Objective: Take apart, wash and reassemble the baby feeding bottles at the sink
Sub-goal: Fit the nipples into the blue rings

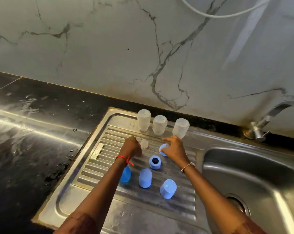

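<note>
Forearms (99, 191) enter at the bottom edge. Right hand (174, 149) grasps blue collar (163, 149), centre frame, over drainboard (143, 215). Left hand (132, 146) curled beside clear teat (144, 143); grasp unclear. Three inverted bottles (159, 124) stand just above.

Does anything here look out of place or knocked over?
Mostly tidy. One loose blue ring lies tipped on the drainboard, while the blue caps near it stand on end. The rightmost clear bottle seems to lean, perhaps only through lens distortion.
</note>
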